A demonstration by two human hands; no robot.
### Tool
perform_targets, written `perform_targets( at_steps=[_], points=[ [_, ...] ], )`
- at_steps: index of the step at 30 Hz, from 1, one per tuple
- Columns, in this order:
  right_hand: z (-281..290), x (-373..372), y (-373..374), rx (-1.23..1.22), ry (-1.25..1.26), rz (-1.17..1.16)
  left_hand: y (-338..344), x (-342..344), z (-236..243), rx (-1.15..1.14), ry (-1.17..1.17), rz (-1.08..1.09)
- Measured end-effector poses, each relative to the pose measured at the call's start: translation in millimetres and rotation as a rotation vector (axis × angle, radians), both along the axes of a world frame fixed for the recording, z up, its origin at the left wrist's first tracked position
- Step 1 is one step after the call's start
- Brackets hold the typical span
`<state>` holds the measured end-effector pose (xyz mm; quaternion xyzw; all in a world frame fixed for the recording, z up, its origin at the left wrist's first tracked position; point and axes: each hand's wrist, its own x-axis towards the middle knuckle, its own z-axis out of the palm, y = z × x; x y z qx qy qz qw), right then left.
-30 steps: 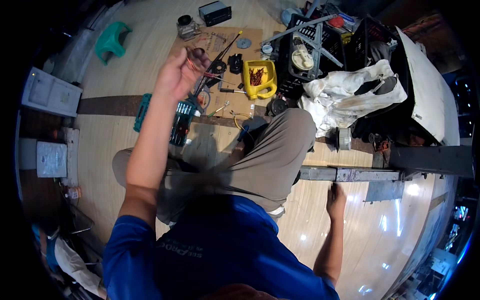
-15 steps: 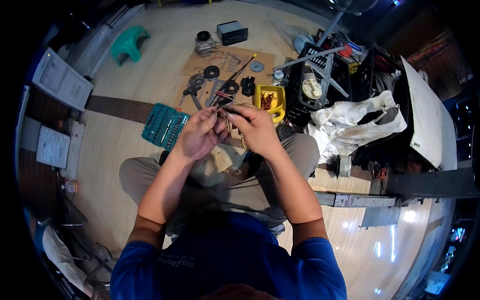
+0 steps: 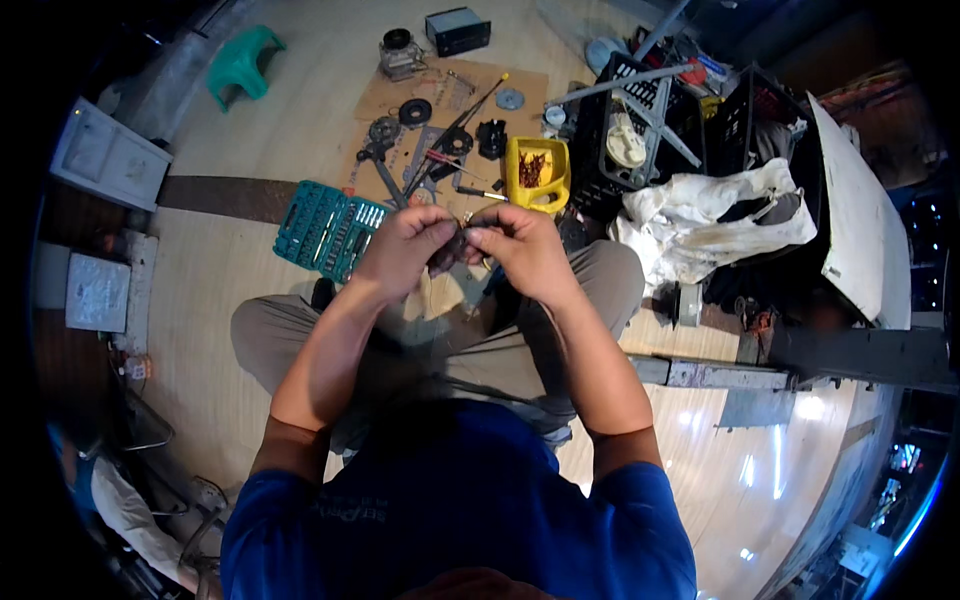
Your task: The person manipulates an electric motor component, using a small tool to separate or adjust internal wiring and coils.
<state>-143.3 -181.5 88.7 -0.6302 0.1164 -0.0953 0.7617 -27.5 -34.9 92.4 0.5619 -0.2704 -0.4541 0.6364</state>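
Observation:
My left hand (image 3: pixel 408 246) and my right hand (image 3: pixel 520 246) meet above my crossed legs, their fingertips pinched together around a small part. Fingers cover most of it; a brassy glint shows at its top, and its kind cannot be made out. Just beyond them lies a cardboard sheet (image 3: pixel 385 90) with loose parts: a black ring (image 3: pixel 415 112), a grey disc (image 3: pixel 509 98) and a red-handled screwdriver (image 3: pixel 442 158). To the left of my left hand is an open teal socket set case (image 3: pixel 290 240). A yellow container (image 3: pixel 556 193) with reddish, coppery pieces stands beyond my right hand.
Black crates (image 3: pixel 594 125) with metal legs across them stand at the right, beside a crumpled white cloth (image 3: pixel 650 225). Farther off are a dark metal box (image 3: pixel 460 38) and a green stool (image 3: pixel 240 68). A metal beam (image 3: pixel 730 374) lies to my right.
My hands have come closer together, fingertips meeting. The right hand's grip has shifted, and a black-handled tool now shows beside the yellow container. The whole view has shifted slightly upward.

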Motion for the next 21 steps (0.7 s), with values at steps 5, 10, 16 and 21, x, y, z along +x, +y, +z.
perform_targets(
  at_steps=[5, 10, 16, 21],
  points=[
    [-4, -1, -1, -0.435, 0.011, -0.121, -11, -9, -18, 0.194, -0.285, 0.13],
    [-5, -2, -9, -0.791, -0.098, -0.137, -20, -19, -24, 0.197, -0.519, 0.177],
    [-9, -2, -13, -0.888, -0.1, -0.157, -25, -20, -24, 0.273, -0.546, 0.162],
    [-13, -4, -19, -0.823, 0.056, -0.06, -26, -17, -47, 0.247, -0.16, 0.103]
  ],
)
